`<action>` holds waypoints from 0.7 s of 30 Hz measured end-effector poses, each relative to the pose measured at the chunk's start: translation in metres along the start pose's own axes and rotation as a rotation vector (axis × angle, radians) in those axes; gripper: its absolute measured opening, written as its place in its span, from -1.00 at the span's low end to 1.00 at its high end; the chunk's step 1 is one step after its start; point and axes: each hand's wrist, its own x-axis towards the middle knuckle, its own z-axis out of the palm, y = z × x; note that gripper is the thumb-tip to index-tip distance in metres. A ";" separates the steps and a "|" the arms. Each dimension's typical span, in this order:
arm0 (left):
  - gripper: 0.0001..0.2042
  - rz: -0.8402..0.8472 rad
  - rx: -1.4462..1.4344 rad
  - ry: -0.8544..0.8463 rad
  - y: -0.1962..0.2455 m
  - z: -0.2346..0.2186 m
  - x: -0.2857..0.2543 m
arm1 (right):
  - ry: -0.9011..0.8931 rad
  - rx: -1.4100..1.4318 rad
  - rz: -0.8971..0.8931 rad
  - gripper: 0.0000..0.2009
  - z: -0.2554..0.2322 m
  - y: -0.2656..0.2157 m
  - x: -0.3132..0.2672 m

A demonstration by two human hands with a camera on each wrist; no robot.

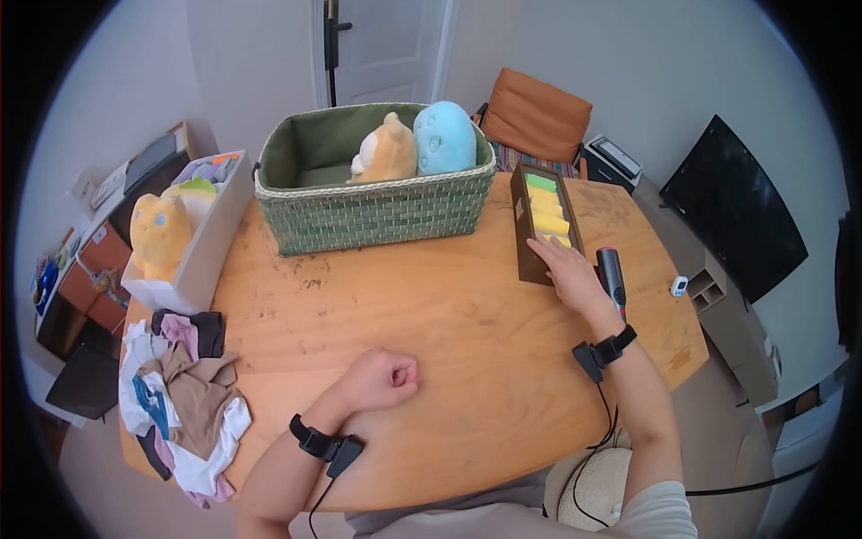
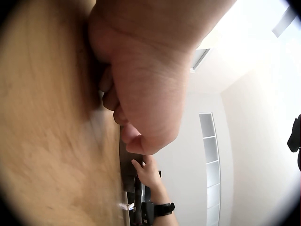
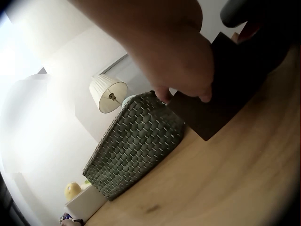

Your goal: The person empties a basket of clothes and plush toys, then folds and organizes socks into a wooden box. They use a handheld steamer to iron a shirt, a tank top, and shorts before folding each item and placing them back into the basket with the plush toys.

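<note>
The wooden table [image 1: 359, 296] bears a green woven basket [image 1: 377, 216] with two plush toys [image 1: 444, 139] inside. Right of it, a narrow brown box [image 1: 532, 256] holds green and yellow rolled cloths [image 1: 548, 213]; the right hand [image 1: 570, 274] rests on its near end, fingers extended. The left hand [image 1: 377, 379], fingers curled together around nothing visible, lies on the tabletop.

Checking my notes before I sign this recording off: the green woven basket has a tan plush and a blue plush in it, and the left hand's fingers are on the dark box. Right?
One slip: the right hand has its fingers on the dark box, as the head view shows. The green woven basket does have the tan plush and blue plush in it.
</note>
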 end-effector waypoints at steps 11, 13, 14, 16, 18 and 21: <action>-0.83 0.019 0.078 -0.006 -0.003 -0.003 0.000 | -0.098 0.048 0.859 -0.03 -0.020 -0.002 -0.112; -0.83 0.022 0.081 -0.005 -0.002 -0.003 0.001 | 0.018 0.171 0.793 -0.08 -0.004 0.019 -0.131; -0.83 0.020 0.084 -0.009 -0.003 -0.003 0.000 | 0.127 0.297 0.726 -0.12 0.008 0.034 -0.139; -0.83 0.034 0.080 0.007 -0.004 -0.003 0.000 | 0.299 0.361 0.634 -0.18 0.029 0.056 -0.148; -0.83 0.059 0.065 0.005 -0.004 -0.003 -0.002 | 0.556 0.313 0.308 -0.33 0.067 0.113 -0.158; -0.83 0.058 0.000 0.001 0.000 -0.001 0.000 | 0.248 1.022 0.947 -0.41 0.016 0.090 -0.147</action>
